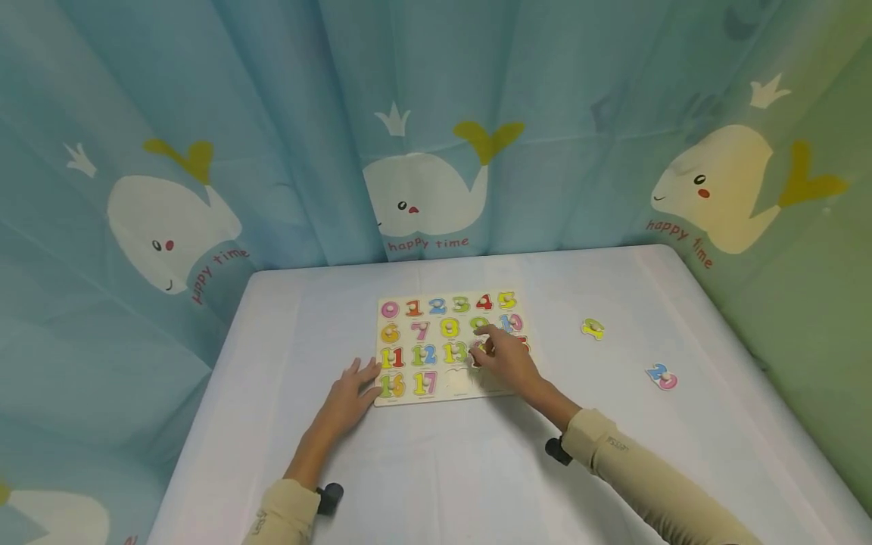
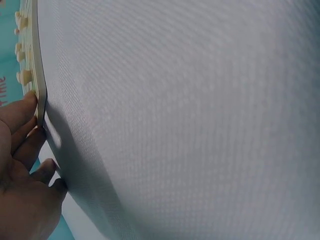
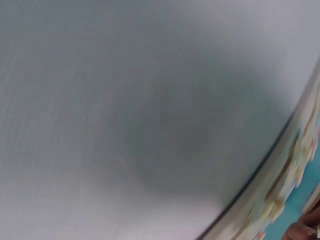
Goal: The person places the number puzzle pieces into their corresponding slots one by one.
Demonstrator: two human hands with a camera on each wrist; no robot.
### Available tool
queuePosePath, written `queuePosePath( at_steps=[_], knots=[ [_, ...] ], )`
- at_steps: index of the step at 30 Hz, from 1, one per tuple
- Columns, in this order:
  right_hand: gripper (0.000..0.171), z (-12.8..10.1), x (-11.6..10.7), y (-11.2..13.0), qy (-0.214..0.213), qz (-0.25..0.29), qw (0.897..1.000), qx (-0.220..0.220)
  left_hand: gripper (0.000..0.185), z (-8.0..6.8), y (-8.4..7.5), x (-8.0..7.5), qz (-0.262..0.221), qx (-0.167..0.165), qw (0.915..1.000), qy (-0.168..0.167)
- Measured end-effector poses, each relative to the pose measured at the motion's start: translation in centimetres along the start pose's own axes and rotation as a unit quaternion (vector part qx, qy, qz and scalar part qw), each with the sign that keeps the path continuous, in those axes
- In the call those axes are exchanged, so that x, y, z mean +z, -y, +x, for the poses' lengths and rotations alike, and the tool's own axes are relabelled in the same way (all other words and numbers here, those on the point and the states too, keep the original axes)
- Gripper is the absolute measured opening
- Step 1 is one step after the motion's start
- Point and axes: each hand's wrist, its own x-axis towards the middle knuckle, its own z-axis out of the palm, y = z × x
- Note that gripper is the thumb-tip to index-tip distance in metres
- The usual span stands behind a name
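A wooden number puzzle board [image 1: 439,395] lies on the white table, with knobbed number pieces in most of its recesses. The left hand [image 1: 346,400] rests at the board's left edge; in the left wrist view its thumb and fingers [image 2: 22,115] touch the board's corner. Over the right part of the board is the right hand [image 1: 512,363], thumb and index finger bent together. The right wrist view catches its fingertips [image 3: 302,230] pinching a flat puzzle piece [image 3: 314,200] above the board, its number hidden. An unfilled recess [image 1: 458,381] shows right of the 17 piece [image 1: 425,383].
On the table's right side lie a yellow-green number piece [image 1: 593,328] and, nearer, a blue and pink 20 piece [image 1: 662,376]. A whale-print curtain [image 1: 286,151] hangs behind the table's back edge and along both sides.
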Motion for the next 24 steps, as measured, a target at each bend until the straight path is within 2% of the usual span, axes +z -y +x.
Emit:
queuePosePath(
  at_steps=[5,7,12,18,21,24],
  knots=[
    [0.03,-0.9,2.0,1.4,0.062,-0.008,0.998,0.014,0.052,0.1,0.0,0.1,-0.006,0.009,0.9999,0.002],
    [0.031,-1.1,2.7,1.7,0.072,-0.02,0.997,0.019,0.052,0.1,-0.1,0.1,-0.007,0.01,0.9999,0.002],
    [0.034,-1.4,4.1,2.0,0.052,-0.076,0.996,0.009,0.053,0.1,-0.1,0.2,-0.006,0.006,1.0,0.003],
    [0.023,-1.3,5.0,2.6,0.033,-0.145,0.989,-0.026,0.054,0.1,-0.2,0.0,-0.003,0.0,1.0,0.002],
    [0.025,-1.2,5.0,2.5,0.046,-0.141,0.988,-0.033,0.054,0.0,-0.1,0.0,-0.005,-0.003,1.0,-0.001],
    [0.035,-1.3,4.5,2.1,0.081,-0.099,0.991,-0.023,0.053,0.0,0.1,0.0,-0.001,0.003,1.0,-0.001]
  ],
)
